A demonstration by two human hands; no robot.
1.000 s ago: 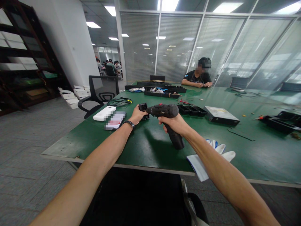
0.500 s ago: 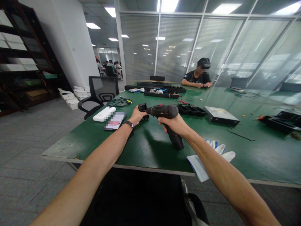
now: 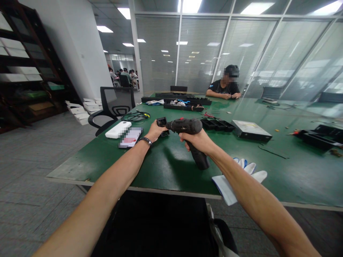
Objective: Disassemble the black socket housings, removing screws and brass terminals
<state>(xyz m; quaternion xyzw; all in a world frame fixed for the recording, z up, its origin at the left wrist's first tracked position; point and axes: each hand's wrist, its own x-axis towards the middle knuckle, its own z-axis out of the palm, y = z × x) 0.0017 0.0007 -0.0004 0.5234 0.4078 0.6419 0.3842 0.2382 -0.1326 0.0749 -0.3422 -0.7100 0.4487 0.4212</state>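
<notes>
My right hand [image 3: 197, 141] is wrapped round the grip of a black cordless drill [image 3: 186, 126], its battery end low over the green table [image 3: 107, 167]. The drill's nose points left, at a small black plastic part [image 3: 162, 122] with open hollows. That part is gripped in my left hand [image 3: 155, 132], closed around its near side. Whether the drill's tip touches the part cannot be made out. Left of my left wrist lie a phone [image 3: 131, 137] and a white box-like device [image 3: 118, 129]. A white work glove [image 3: 227, 187] lies partly under my right forearm.
Black trays [image 3: 217, 125] and a silver-topped metal box [image 3: 251, 130] stand beyond my right hand. Coiled cables [image 3: 136, 116] lie at the back left. More black parts [image 3: 320, 137] sit far right. Another person [image 3: 224, 85] sits across the table.
The view has shifted very slightly. Both hands, the drill and the black part keep practically the same positions.
</notes>
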